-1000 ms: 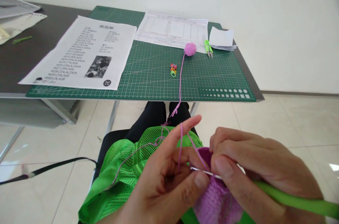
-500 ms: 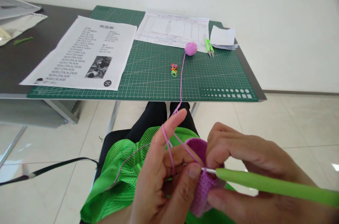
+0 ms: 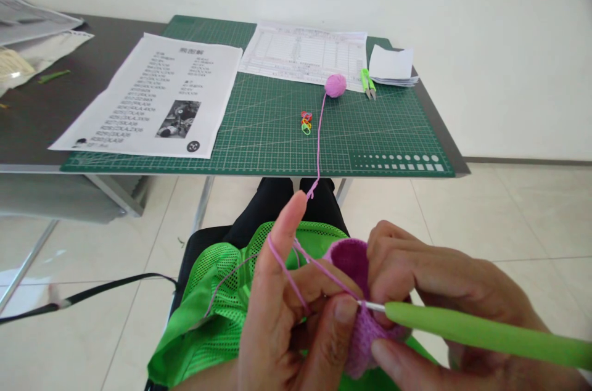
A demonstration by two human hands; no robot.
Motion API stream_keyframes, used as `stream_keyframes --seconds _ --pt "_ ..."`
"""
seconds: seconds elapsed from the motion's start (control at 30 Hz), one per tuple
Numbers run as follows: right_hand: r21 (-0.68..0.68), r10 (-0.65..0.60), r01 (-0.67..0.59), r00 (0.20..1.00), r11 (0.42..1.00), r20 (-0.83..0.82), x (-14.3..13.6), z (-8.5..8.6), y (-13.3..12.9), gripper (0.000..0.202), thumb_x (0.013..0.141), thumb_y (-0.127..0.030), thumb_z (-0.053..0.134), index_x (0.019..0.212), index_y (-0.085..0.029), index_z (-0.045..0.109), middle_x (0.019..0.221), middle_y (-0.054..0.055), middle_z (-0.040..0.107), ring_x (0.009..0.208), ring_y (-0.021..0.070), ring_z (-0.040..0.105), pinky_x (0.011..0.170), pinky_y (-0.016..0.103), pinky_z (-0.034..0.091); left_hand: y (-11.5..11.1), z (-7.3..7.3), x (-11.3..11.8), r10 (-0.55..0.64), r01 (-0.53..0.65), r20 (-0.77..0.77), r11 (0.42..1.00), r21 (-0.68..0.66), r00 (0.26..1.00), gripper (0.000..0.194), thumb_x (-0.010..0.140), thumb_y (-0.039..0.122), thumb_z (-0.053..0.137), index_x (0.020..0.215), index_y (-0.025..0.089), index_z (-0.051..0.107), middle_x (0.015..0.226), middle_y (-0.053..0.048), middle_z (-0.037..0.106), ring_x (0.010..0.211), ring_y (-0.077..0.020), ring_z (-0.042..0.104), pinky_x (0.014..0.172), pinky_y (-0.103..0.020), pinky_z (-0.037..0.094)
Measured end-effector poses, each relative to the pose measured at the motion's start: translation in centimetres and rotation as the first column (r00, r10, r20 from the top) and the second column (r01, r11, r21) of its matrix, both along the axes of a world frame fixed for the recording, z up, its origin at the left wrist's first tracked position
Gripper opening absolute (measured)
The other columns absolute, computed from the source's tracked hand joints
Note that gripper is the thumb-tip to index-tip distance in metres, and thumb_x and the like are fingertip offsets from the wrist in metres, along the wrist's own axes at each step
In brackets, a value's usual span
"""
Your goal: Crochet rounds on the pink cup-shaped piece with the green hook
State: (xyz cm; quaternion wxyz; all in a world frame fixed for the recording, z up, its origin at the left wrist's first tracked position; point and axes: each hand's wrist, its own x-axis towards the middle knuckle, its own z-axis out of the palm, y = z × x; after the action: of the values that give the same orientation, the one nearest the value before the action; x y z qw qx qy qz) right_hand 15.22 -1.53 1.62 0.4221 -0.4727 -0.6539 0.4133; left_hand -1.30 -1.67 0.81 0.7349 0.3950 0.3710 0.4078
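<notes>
My left hand [image 3: 296, 304] pinches the edge of a pinkish-purple crocheted piece [image 3: 365, 341], which is cup-shaped with a darker hollow. Its index finger is raised, with pink yarn [image 3: 289, 274] looped around it and running down to the work. In my right hand [image 3: 444, 292] is a crochet hook [image 3: 481, 329] with a thick green handle; its metal tip sits in the stitches by my left thumb. The right fingers also touch the crocheted piece. From a pink yarn ball [image 3: 335, 86] on the table, a strand drops over the edge toward my left hand.
On the green cutting mat [image 3: 272, 126] lie colourful stitch markers [image 3: 306, 122], green thread snips [image 3: 368, 84], a printed pattern sheet [image 3: 152, 95], a form [image 3: 305, 55] and stacked white paper [image 3: 392, 64]. A green mesh garment [image 3: 222, 292] covers my lap; a black strap [image 3: 102, 286] hangs at left.
The view has shifted slightly. Both hands with the work sit a little further right in the picture, and my left index finger leans further left. The hook stays in the stitches.
</notes>
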Motion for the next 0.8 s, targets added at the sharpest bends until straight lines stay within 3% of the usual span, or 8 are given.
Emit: stream_keyframes --seconds 0.17,0.27,0.57,0.7,0.8 --pt "0.029 -0.042 0.042 0.999 0.999 0.002 -0.2 0.1 -0.3 0.025 0.071 0.002 0.064 0.071 -0.021 0.055 0.063 -0.004 0.058 0.064 0.0132 0.051 0.064 0.032 0.046 -0.6 0.3 0.8 0.164 -0.146 -0.12 0.978 0.149 0.979 0.066 0.1 0.026 0.058 0.151 0.055 0.028 0.075 0.004 0.068 0.057 -0.0158 0.054 0.053 -0.029 0.049" --pt "-0.014 0.022 -0.022 1.0 1.0 -0.009 0.0 0.5 0.1 0.023 0.07 0.001 0.066 0.071 -0.021 0.058 0.065 -0.003 0.061 0.066 0.0139 0.054 0.06 0.03 0.046 -0.5 0.2 1.2 0.199 -0.174 -0.116 0.965 0.198 0.973 0.065 0.1 0.025 0.057 0.149 0.058 0.029 0.072 0.006 0.067 0.053 -0.0157 0.052 0.05 -0.028 0.046" --pt "0.02 0.039 -0.04 0.998 0.999 0.059 0.2 0.7 0.7 0.02 0.073 -0.002 0.063 0.071 -0.021 0.058 0.062 -0.003 0.06 0.063 0.0133 0.053 0.058 0.029 0.047 -0.1 -0.5 0.4 0.16 -0.133 -0.099 0.962 0.24 0.982 0.068 0.1 0.02 0.057 0.148 0.061 0.031 0.074 0.006 0.067 0.053 -0.0139 0.052 0.05 -0.027 0.046" --pt "0.127 0.024 -0.051 0.978 0.991 0.207 -0.2 1.1 1.3 0.009 0.081 -0.021 0.07 0.076 -0.023 0.063 0.065 0.0 0.063 0.069 0.0177 0.06 0.061 0.031 0.052 -0.1 -0.7 1.0 0.144 -0.142 0.01 0.965 0.221 0.99 0.064 0.102 0.025 0.053 0.149 0.06 0.028 0.076 0.005 0.067 0.06 -0.0158 0.057 0.056 -0.029 0.05" --pt "0.231 -0.018 -0.052 0.957 0.972 0.29 -0.5 1.5 1.5 0.012 0.083 -0.034 0.073 0.079 -0.024 0.067 0.065 0.001 0.063 0.07 0.0195 0.062 0.061 0.033 0.055 0.1 -1.0 1.4 0.082 -0.101 0.104 0.975 0.196 0.991 0.06 0.102 0.027 0.052 0.148 0.06 0.029 0.082 0.003 0.068 0.057 -0.0135 0.051 0.052 -0.027 0.043"
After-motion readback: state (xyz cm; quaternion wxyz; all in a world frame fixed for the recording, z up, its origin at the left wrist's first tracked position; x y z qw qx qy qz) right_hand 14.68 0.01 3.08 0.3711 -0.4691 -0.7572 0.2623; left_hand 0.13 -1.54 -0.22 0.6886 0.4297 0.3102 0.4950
